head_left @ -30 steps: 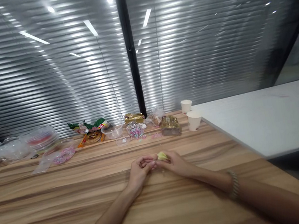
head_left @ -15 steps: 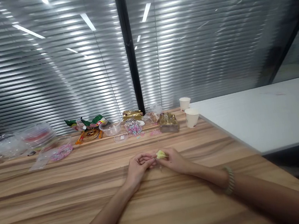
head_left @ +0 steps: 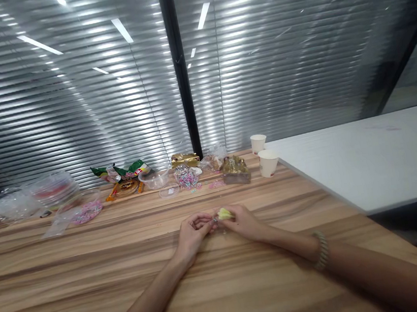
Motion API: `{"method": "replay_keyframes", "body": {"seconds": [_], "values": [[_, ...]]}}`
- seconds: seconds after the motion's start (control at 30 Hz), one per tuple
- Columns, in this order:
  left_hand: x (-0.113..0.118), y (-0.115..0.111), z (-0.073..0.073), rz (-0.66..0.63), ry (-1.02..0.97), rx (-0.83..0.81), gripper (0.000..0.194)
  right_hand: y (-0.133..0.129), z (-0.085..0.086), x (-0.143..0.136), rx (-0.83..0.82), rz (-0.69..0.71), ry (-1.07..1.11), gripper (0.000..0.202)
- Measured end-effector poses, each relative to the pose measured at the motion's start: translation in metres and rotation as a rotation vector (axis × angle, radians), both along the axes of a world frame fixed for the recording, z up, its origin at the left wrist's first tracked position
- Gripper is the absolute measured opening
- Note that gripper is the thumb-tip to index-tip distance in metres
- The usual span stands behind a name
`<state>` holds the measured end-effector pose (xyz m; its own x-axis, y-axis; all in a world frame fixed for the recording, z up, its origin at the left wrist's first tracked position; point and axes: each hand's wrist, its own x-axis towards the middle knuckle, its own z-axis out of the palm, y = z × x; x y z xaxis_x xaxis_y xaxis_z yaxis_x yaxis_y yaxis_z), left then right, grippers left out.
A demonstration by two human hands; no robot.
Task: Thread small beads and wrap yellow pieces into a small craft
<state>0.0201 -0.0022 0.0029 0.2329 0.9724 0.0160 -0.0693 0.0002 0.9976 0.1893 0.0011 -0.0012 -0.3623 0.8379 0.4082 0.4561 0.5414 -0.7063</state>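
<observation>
My right hand is closed on a small pale-yellow, petal-like piece, with fingertips pointing left above the wooden table. Just left of it, my left hand pinches a tiny dark, shiny bit between thumb and fingers; its kind is too small to make out. The two hands' fingertips almost meet. Something clear and thin seems to show between them, though I cannot tell what it is. A beaded-looking band circles my right forearm.
Along the table's back stand two paper cups, a brown-gold box, a bag of pink and blue bits, a clear bowl, green snack packets and stacked plastic lids. A white table adjoins at right.
Both hands stay in nearly the same place. The tiny dark bit at my left fingertips shows more clearly now, and the camera view has shifted slightly.
</observation>
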Motion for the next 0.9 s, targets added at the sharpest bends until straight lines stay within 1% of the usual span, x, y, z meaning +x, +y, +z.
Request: {"method": "replay_keyframes", "body": {"seconds": [0.1,0.33,0.5,0.73,0.9], "values": [[0.0004,-0.0007,0.0006,0.019,-0.003,-0.002,0.027,-0.0003,-0.0001,0.0000,0.004,0.013,-0.013,0.012],[0.0007,-0.0012,0.0011,0.043,-0.017,-0.031,0.027,0.0003,-0.0013,0.0002,0.033,-0.010,-0.063,0.016],[0.0007,-0.0011,0.0011,0.062,-0.013,-0.026,0.027,0.0003,0.0000,0.0002,0.030,0.018,-0.085,0.017],[0.0009,-0.0017,0.0046,0.084,0.061,0.017,0.024,0.0016,-0.0022,-0.0010,0.046,0.021,-0.094,0.015],[0.0001,0.0000,0.0067,0.088,0.160,0.050,0.025,0.0009,0.0020,0.0004,0.030,0.011,-0.141,0.011]]}}
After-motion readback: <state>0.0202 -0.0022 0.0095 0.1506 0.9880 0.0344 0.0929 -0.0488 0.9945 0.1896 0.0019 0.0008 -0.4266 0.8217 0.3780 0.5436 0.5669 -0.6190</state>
